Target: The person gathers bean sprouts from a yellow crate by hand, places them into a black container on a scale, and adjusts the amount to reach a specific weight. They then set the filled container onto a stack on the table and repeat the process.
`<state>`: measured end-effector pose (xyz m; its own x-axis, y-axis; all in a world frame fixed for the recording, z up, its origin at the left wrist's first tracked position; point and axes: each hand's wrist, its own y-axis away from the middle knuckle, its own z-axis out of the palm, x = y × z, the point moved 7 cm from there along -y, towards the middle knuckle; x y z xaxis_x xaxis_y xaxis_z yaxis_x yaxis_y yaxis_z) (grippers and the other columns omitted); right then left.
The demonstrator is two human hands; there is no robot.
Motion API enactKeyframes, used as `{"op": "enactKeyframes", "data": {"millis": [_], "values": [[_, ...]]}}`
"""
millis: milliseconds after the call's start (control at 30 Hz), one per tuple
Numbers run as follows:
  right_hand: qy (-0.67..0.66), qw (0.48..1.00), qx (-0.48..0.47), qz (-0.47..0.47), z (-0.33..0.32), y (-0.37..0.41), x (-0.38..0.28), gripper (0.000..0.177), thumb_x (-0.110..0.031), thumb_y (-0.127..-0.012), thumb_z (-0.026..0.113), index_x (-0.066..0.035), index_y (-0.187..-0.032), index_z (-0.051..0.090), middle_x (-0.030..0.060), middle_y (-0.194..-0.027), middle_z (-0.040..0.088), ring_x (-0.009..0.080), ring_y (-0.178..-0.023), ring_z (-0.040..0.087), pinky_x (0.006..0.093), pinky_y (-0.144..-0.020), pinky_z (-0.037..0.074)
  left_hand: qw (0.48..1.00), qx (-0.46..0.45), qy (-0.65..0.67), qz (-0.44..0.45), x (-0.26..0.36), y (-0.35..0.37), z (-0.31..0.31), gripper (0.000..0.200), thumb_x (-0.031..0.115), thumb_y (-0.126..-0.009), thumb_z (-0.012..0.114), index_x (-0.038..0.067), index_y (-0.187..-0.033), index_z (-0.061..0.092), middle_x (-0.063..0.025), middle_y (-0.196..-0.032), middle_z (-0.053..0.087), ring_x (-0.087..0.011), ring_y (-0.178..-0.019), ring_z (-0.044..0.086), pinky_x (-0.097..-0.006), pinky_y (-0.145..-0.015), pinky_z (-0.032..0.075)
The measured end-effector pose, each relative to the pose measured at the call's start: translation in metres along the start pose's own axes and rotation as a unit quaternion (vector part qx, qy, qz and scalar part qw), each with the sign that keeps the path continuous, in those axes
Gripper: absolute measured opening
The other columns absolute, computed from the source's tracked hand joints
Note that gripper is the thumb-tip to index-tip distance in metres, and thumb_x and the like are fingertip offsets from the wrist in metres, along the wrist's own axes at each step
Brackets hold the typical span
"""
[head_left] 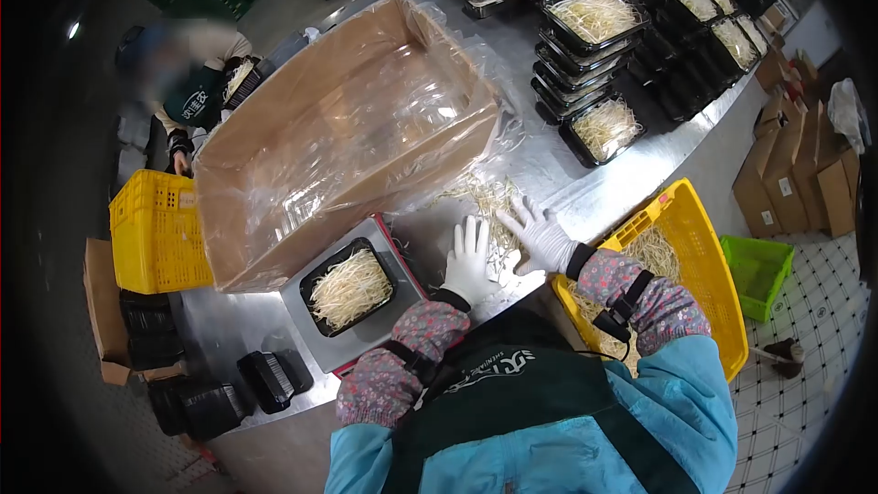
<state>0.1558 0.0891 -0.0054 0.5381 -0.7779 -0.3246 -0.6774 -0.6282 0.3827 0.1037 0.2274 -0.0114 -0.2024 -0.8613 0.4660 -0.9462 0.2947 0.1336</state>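
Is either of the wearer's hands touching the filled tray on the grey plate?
No, the left hand and right hand are both spread by the loose sprouts, apart from the tray.

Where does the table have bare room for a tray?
Bare table lies between the stacked trays and sprout crate, with a narrower strip between trays and carton. Crowded: around left hand and right hand, amid loose sprouts.

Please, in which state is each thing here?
Left hand: gloved, fingers extended
Right hand: gloved, fingers spread
Loose sprouts: unpacked, scattered
Tray left of hands: sprout-filled
Tray stack beyond right hand: filled on top
Large cardboard box: open, plastic-lined
Right yellow crate: open, holding sprouts
Lower-left black trays: contents not visible
Light green crate: open
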Motion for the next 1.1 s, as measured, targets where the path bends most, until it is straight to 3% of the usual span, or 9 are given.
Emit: {"op": "enactKeyframes", "data": {"millis": [200,333,367,433,500,667,833,933,1100], "values": [[0.044,0.995,0.089,0.026,-0.021,-0.04,0.039,0.139,-0.03,-0.045,0.094,-0.017,-0.155,0.009,0.0208,-0.159,0.015,0.0509,-0.137,0.031,0.0611,-0.1,0.041,0.992,-0.044,-0.118,-0.028,-0.014,-0.089,-0.019,0.133,0.029,-0.049,0.091,0.02,-0.156,0.013,-0.0142,-0.159,0.015,-0.0427,-0.142,0.025,-0.0541,-0.095,0.045],[0.077,0.99,0.106,-0.051,-0.018,-0.076,0.054,0.123,-0.025,-0.043,0.093,-0.015,-0.149,0.032,0.0163,-0.137,0.049,0.0359,-0.121,0.05,0.0418,-0.099,0.045,0.997,-0.049,-0.057,-0.034,-0.044,-0.125,-0.001,0.103,0.027,-0.06,0.085,0.016,-0.148,0.033,-0.0183,-0.146,0.038,-0.0401,-0.124,0.05,-0.0477,-0.091,0.05],[0.101,0.979,0.166,-0.069,-0.02,-0.073,0.052,0.082,-0.022,-0.055,0.087,-0.012,-0.13,0.055,0.0128,-0.115,0.06,0.0313,-0.109,0.058,0.0392,-0.092,0.049,0.995,-0.069,-0.034,-0.057,-0.054,-0.126,0.007,0.094,0.029,-0.062,0.084,0.015,-0.144,0.04,-0.0192,-0.141,0.044,-0.0388,-0.119,0.054,-0.0458,-0.092,0.05],[0.006,0.993,0.116,-0.038,0.002,-0.078,0.065,0.062,-0.022,-0.065,0.079,-0.01,-0.123,0.061,0.0156,-0.119,0.06,0.0334,-0.108,0.059,0.0414,-0.09,0.05,0.999,-0.011,0.002,-0.05,-0.057,-0.116,0.003,0.044,0.026,-0.074,0.074,0.011,-0.115,0.067,-0.0186,-0.111,0.064,-0.0363,-0.098,0.064,-0.0427,-0.089,0.051],[-0.067,0.985,0.153,-0.042,0.003,-0.065,0.075,0.028,-0.018,-0.078,0.066,-0.008,-0.104,0.069,0.0175,-0.103,0.066,0.0355,-0.092,0.065,0.0427,-0.082,0.052,0.997,-0.02,-0.004,-0.079,-0.063,-0.102,0.006,0.031,0.023,-0.076,0.072,0.01,-0.104,0.07,-0.0156,-0.103,0.066,-0.0349,-0.096,0.065,-0.0435,-0.086,0.051],[-0.177,0.962,0.205,0.04,-0.038,-0.039,0.118,0.021,-0.021,-0.08,0.072,-0.004,-0.092,0.072,0.0197,-0.087,0.069,0.0354,-0.081,0.068,0.0399,-0.074,0.054,0.997,0.044,0.024,-0.061,-0.055,-0.057,-0.009,0.016,0.017,-0.079,0.069,0.01,-0.093,0.072,-0.0106,-0.091,0.067,-0.0323,-0.086,0.066,-0.0422,-0.076,0.053],[-0.312,0.931,0.188,0.033,-0.045,-0.035,0.089,0.017,-0.016,-0.081,0.073,-0.004,-0.092,0.072,0.0157,-0.082,0.07,0.0267,-0.074,0.068,0.0371,-0.071,0.052,0.992,0.09,0.082,0.034,-0.014,-0.039,-0.005,0.024,0.017,-0.079,0.07,0.012,-0.102,0.069,-0.007,-0.097,0.065,-0.0289,-0.089,0.065,-0.0388,-0.077,0.053],[-0.175,0.977,0.11,0.049,-0.009,-0.042,0.07,0.031,-0.02,-0.077,0.072,-0.005,-0.104,0.07,0.0225,-0.101,0.067,0.0367,-0.094,0.066,0.0413,-0.085,0.051,0.995,0.08,0.058,0.008,-0.005,-0.039,0.008,0.035,0.02,-0.076,0.075,0.011,-0.108,0.066,-0.0074,-0.105,0.063,-0.0285,-0.099,0.063,-0.0387,-0.084,0.051],[-0.154,0.975,0.159,0.005,-0.017,-0.014,0.082,0.098,-0.032,-0.064,0.086,0.003,-0.143,0.038,0.0265,-0.135,0.047,0.0412,-0.125,0.046,0.043,-0.099,0.046,0.997,0.061,0.031,-0.025,-0.003,-0.031,-0.003,0.089,0.029,-0.065,0.086,0.012,-0.14,0.042,-0.0124,-0.14,0.044,-0.0321,-0.112,0.057,-0.0407,-0.091,0.05]]}}
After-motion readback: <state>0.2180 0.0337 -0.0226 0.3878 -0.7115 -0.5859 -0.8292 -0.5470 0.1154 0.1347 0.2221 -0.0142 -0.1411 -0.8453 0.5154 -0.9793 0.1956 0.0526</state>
